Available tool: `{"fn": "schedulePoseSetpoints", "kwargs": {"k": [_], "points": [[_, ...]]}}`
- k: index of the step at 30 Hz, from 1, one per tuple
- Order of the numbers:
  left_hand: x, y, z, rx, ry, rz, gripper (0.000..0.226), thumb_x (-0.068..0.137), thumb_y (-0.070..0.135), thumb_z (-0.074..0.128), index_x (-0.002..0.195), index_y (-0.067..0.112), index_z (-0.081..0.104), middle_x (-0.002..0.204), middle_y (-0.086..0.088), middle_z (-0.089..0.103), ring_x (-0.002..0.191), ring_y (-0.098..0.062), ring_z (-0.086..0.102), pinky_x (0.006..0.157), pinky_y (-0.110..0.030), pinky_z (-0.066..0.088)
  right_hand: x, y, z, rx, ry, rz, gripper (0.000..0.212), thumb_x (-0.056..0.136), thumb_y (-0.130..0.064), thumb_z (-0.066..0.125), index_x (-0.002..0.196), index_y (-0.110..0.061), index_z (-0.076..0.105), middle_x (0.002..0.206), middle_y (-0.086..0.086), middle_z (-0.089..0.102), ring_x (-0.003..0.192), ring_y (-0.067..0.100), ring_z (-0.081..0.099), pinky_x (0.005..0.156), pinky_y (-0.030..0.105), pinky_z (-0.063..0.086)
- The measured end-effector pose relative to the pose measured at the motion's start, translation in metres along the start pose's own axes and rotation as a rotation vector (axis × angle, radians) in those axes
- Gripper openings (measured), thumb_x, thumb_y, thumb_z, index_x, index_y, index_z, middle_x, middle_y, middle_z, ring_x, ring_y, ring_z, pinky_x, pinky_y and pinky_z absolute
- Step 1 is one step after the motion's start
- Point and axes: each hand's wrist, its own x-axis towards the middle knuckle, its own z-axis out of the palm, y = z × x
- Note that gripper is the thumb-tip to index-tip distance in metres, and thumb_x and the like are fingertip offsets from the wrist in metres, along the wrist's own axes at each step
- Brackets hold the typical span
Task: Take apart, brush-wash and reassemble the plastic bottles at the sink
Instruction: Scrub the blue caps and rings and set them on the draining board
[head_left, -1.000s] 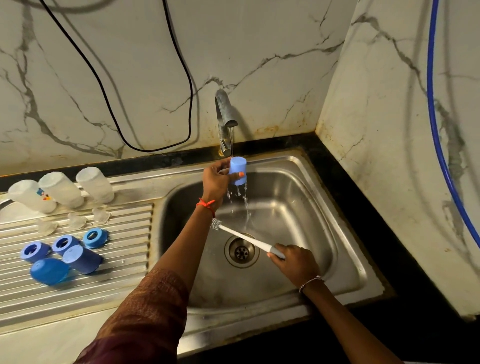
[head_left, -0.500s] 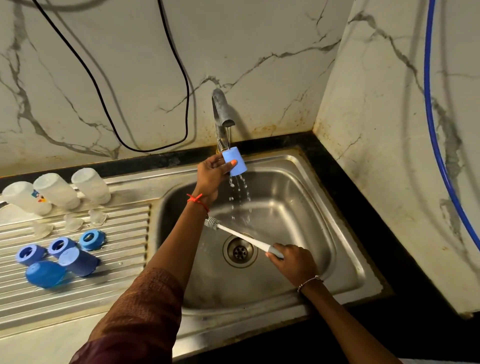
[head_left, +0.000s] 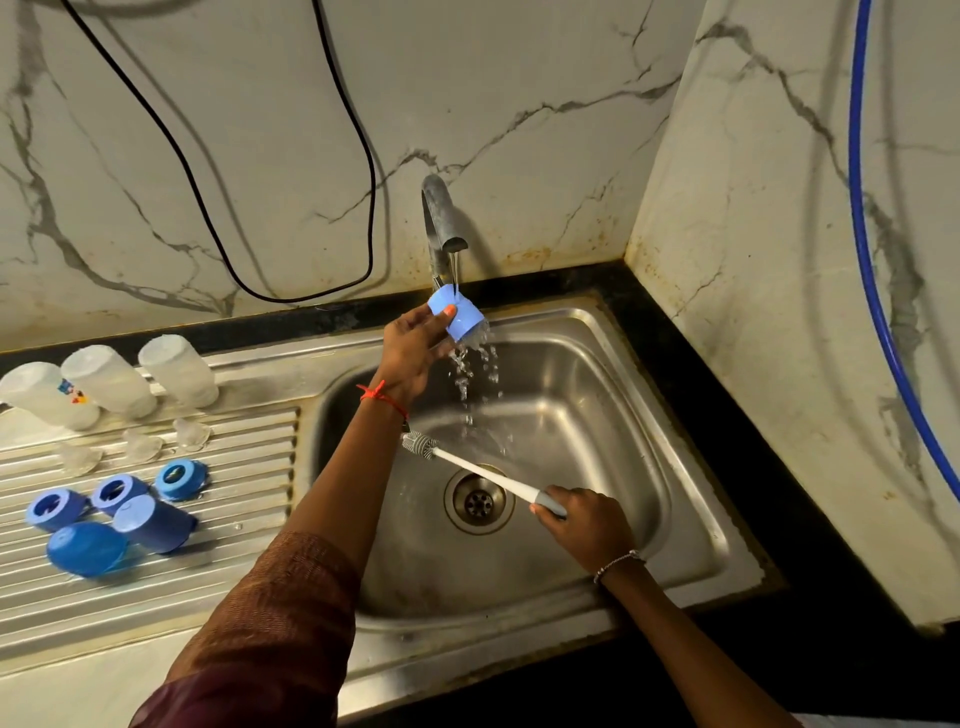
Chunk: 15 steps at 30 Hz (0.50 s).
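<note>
The left part of the sink basin (head_left: 613, 405) is crossed by the left forearm (head_left: 353, 483). Its middle is barred by the brush (head_left: 483, 471), held slantwise above the drain (head_left: 478, 500) by the right hand (head_left: 587, 525). Under the tap (head_left: 435, 218) the room is taken up by the left hand (head_left: 415, 348), the blue cap (head_left: 460, 317) and falling water. The basin's right half is left open (bare steel). The drainboard (head_left: 249, 452) is lined at its far edge by upturned bottles (head_left: 106, 379), with teats (head_left: 140, 447) and blue bottle parts (head_left: 156, 522) before them.
</note>
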Motion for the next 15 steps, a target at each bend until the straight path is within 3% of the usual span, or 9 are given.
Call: {"fn": "schedulePoseSetpoints", "kwargs": {"k": [5, 9, 12, 15], "points": [[0.0019, 0.0037, -0.0041, -0.139, 0.021, -0.059, 0.034, 0.094, 0.012, 0.054, 0.126, 0.001, 0.049, 0.102, -0.014, 0.063, 0.081, -0.019, 0.068, 0.069, -0.029, 0.059, -0.0001, -0.0003, -0.0015, -0.005, 0.006, 0.010, 0.034, 0.074, -0.049, 0.044, 0.055, -0.026, 0.060, 0.039, -0.001, 0.049, 0.031, 0.012, 0.046, 0.037, 0.018, 0.015], [-0.0011, 0.0054, -0.0023, -0.325, 0.053, -0.146, 0.029, 0.097, 0.015, 0.050, 0.120, -0.002, 0.048, 0.100, -0.020, 0.060, 0.071, -0.024, 0.071, 0.060, -0.028, 0.058, -0.0002, 0.0002, -0.0006, 0.002, 0.001, 0.008, 0.029, 0.073, -0.047, 0.052, 0.057, -0.025, 0.061, 0.040, -0.001, 0.050, 0.032, 0.011, 0.047, 0.036, 0.017, 0.017], [-0.0027, 0.0039, -0.0017, -0.414, 0.061, -0.223, 0.023, 0.096, 0.015, 0.052, 0.106, -0.005, 0.053, 0.100, -0.022, 0.059, 0.074, -0.028, 0.070, 0.058, -0.030, 0.059, -0.0003, 0.0005, 0.0006, 0.003, 0.000, 0.011, 0.028, 0.072, -0.047, 0.054, 0.056, -0.025, 0.061, 0.040, -0.001, 0.051, 0.032, 0.012, 0.048, 0.036, 0.017, 0.019], [-0.0045, 0.0020, -0.0007, -0.462, 0.057, -0.363, 0.035, 0.094, 0.020, 0.056, 0.110, -0.011, 0.050, 0.103, -0.027, 0.058, 0.067, -0.032, 0.070, 0.056, -0.029, 0.059, -0.0007, 0.0012, 0.0020, 0.021, 0.008, 0.002, 0.023, 0.069, -0.043, 0.062, 0.058, -0.023, 0.062, 0.041, 0.000, 0.052, 0.033, 0.015, 0.049, 0.037, 0.016, 0.020]]}}
